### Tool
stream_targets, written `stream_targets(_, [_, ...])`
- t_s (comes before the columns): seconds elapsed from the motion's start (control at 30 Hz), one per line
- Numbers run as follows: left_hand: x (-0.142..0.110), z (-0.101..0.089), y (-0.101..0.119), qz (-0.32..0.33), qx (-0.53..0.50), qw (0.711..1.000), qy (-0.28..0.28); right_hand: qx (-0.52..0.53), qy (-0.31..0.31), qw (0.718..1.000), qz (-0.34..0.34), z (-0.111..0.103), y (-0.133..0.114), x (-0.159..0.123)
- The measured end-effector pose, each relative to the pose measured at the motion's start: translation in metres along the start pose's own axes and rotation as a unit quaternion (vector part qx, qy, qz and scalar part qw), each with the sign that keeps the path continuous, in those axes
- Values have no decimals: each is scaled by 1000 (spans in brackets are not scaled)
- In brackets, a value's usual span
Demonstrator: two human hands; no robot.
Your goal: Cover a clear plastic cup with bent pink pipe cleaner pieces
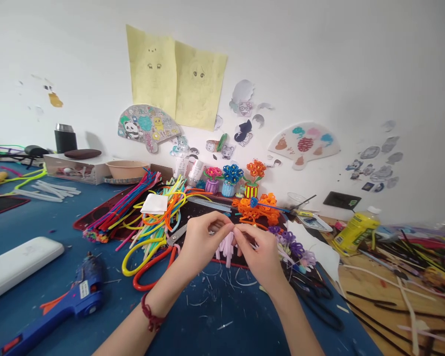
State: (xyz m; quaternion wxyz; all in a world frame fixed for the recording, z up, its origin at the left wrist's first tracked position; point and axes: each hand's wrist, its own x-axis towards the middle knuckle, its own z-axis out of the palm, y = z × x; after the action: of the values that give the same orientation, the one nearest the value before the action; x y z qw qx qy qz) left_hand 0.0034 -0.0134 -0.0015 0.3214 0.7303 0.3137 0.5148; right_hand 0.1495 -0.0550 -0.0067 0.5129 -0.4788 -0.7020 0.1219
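Observation:
My left hand (pixel 207 240) and my right hand (pixel 257 247) meet fingertip to fingertip above the middle of the blue table. Both are closed in a pinch; whatever is between the fingertips is too small to make out. Pale pink pipe cleaner pieces (pixel 228 249) show in the gap just below the hands. Left of my left hand lie scissors with red handles (pixel 154 283) and yellow pipe cleaner loops (pixel 128 259). Purple pipe cleaner flowers (pixel 294 245) lie beyond my right hand.
A blue glue gun (pixel 87 291) and a white case (pixel 25 262) lie at left. Bundled pipe cleaners (pixel 122 207) fill a dark tray. Potted pipe cleaner flowers (pixel 233 180) stand by the wall. Black-handled scissors (pixel 319 301) and a yellow bottle (pixel 358 230) are at right.

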Motion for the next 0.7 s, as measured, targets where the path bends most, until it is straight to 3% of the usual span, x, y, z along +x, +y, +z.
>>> stream_targets(0.17, [0, -3, 1, 42, 85, 995, 31, 85, -51, 993, 65, 1, 1, 1])
stream_targets(0.27, [3, -4, 0, 9, 30, 999, 24, 173, -91, 974, 114, 0, 6, 3])
stream_targets(0.4, [6, -3, -2, -42, -46, 998, 4, 241, -96, 955, 146, -2, 12, 6])
stream_targets(0.57, [5, -1, -5, -52, -35, 997, -45, 265, -116, 946, 149, -5, 14, 5])
stream_targets(0.7, [4, 0, -4, -58, -16, 997, -49, 233, -139, 953, 133, -6, 13, 5])
